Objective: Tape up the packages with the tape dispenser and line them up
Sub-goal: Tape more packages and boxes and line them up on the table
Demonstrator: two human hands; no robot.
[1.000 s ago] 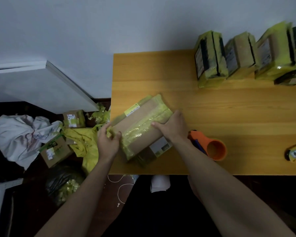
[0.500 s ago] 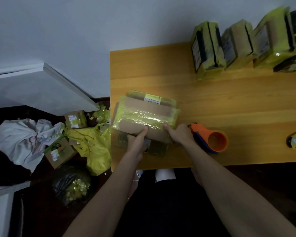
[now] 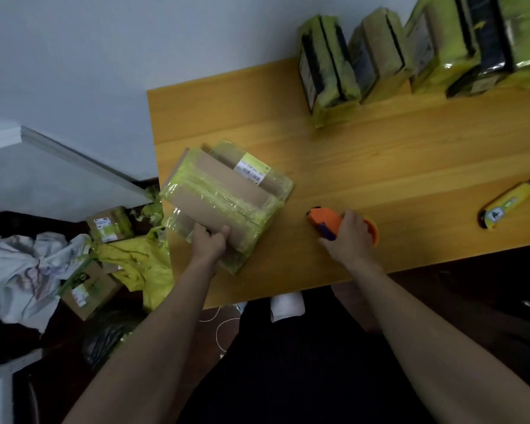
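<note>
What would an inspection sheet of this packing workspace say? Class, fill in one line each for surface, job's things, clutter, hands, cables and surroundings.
Surface: wooden table, against a pale wall.
Job's things: brown package wrapped in yellow-green tape near the table's left edge; orange tape dispenser beside it; row of taped packages standing along the back.
Clutter: yellow utility knife on the table's right side.
Hands: left hand grips the package's near edge; right hand holds the dispenser.
Cables: thin white cord on the floor.
Surroundings: small boxes, yellow wrapping scraps and white cloth on the floor.
</note>
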